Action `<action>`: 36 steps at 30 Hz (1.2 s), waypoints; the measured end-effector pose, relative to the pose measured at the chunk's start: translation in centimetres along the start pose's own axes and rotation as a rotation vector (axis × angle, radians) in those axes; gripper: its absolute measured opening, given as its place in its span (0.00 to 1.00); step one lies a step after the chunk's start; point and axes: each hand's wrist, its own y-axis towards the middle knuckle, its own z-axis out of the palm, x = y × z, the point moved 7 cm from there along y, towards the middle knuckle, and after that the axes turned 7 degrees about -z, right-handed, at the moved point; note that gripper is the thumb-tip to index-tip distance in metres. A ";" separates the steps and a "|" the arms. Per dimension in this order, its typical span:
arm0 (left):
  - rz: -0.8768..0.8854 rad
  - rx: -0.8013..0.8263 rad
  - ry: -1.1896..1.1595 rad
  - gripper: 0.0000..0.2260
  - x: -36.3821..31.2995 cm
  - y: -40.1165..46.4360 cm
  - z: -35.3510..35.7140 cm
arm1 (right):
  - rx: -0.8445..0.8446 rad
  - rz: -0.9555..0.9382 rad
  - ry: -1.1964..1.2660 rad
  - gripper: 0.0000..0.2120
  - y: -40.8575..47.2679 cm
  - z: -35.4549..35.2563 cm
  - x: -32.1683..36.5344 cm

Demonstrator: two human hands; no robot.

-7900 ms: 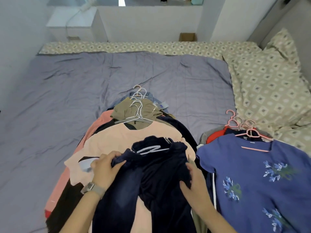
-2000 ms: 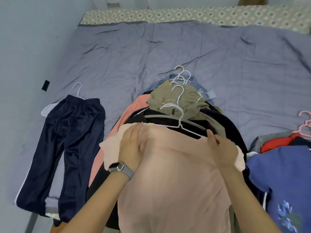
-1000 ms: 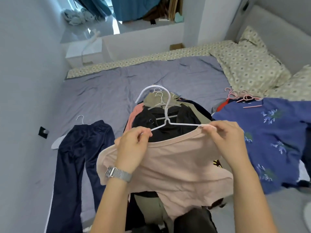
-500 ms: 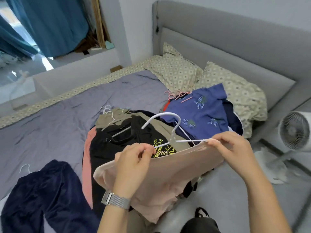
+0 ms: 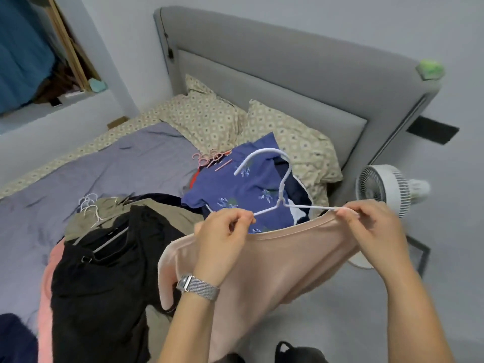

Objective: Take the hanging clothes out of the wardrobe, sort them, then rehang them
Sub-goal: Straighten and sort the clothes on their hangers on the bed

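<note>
- Peach-pink knit top (image 5: 275,260) on a white wire hanger (image 5: 281,195), head view: it is held up in the air over the near edge of the bed (image 5: 110,166), with its hem hanging down toward the bottom of the picture.
- Left hand (image 5: 222,237), a silver mesh-band watch (image 5: 199,286) on its wrist: thumb and fingers curled, pinching the left shoulder of the top together with the hanger's left arm.
- Right hand (image 5: 372,229): fingertips pinched on the hanger's right end and the neckline beside it.
- Hanger hook: it stands upright above the two hands, in front of the blue floral-print shirt (image 5: 235,189).
- Blue shirt: it lies on a small pile near the pillow end of the bed, pink hangers (image 5: 209,158) at its far side.
- Heap of black and olive garments (image 5: 110,244): it lies at the near edge of the bed, left of the held top, white hanger hooks poking out at its far end.
- White round fan (image 5: 385,189): it stands on the floor beside the grey padded headboard (image 5: 288,74).
</note>
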 end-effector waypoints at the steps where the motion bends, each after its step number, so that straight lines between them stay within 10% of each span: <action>1: 0.002 0.006 -0.017 0.09 -1.0 0.7 1.4 | -0.019 0.000 -0.015 0.15 0.9 -1.2 -1.1; 17: -0.098 -0.058 -0.130 0.13 0.3 18.4 2.0 | 0.111 -0.178 -0.116 0.11 19.6 9.9 -4.9; 25: 0.033 -0.355 0.111 0.15 -1.9 30.7 -0.8 | 0.232 -0.042 0.005 0.16 32.1 18.2 -9.3; 36: -0.537 -0.513 0.019 0.10 9.8 29.2 0.1 | 0.529 -0.033 0.167 0.12 49.3 33.8 -11.3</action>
